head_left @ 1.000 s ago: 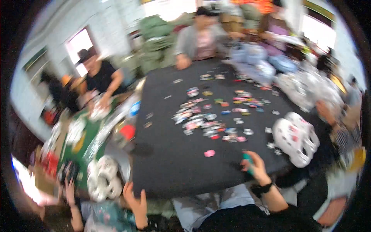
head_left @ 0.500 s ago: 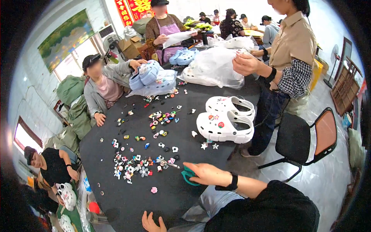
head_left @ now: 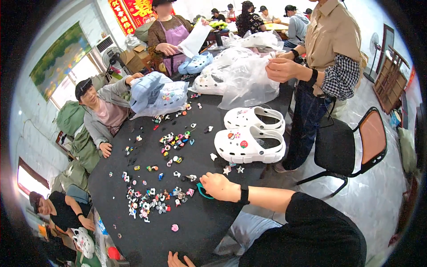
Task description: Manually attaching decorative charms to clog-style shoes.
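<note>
My right hand [head_left: 221,188] is closed around a tool with a teal looped handle [head_left: 203,191]; its working end is hard to make out. It is low over the black tabletop [head_left: 187,240], beside the right end of a heap of small colourful shoe charms [head_left: 151,202]. Only the fingers of my left hand [head_left: 179,260] show at the lower edge, spread and holding nothing. A pink flower charm [head_left: 175,228] lies just beyond them. Two white clogs [head_left: 240,151] with charms fitted stand beyond my right hand, and white star charms [head_left: 240,169] lie in front of them.
Clear plastic [head_left: 249,231] lies under my right forearm. Across the table, a person holds bagged light-blue clogs [head_left: 162,93]. Another handles a plastic bag [head_left: 251,82] at the far right. A black chair [head_left: 336,142] stands right of the table.
My right hand, with the teal-handled tool, has moved toward the charm heap. My left hand has slipped lower in view. The person in the apron has raised a white sheet. The view has shifted slightly.
</note>
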`<state>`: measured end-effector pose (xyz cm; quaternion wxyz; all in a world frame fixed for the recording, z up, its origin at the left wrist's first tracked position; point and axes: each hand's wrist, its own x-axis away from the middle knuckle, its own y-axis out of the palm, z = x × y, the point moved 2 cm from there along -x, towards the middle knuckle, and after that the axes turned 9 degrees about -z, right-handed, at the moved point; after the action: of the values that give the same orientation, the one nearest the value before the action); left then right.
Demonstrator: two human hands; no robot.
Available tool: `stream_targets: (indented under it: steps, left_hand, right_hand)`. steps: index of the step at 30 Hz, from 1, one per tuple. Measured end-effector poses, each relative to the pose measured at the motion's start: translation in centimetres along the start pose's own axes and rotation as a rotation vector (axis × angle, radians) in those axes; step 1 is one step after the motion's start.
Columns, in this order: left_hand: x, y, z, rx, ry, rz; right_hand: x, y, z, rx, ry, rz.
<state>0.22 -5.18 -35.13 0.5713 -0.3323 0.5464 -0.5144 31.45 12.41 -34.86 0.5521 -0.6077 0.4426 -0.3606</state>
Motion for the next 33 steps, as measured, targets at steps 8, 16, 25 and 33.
stream_targets:
  steps: [8,16,25,33]
  left_hand:
    - [0.0,-0.2,0.3,-0.009,-0.03,-0.006]
    - [-0.1,0.1,0.3,-0.061,-0.027,0.041]
    - [0.2,-0.1,0.4,-0.091,-0.032,0.056]
    - [0.2,-1.8,0.2,0.459,-0.17,-0.041]
  right_hand:
    - [7.2,-10.4,9.3,-0.101,0.273,0.54]
    - [8.0,-11.0,22.1,-0.216,0.36,0.231]
    - [6.2,-10.8,23.1,-0.106,0.39,0.186]
    - [5.9,-16.1,9.4,0.04,-0.551,0.346]
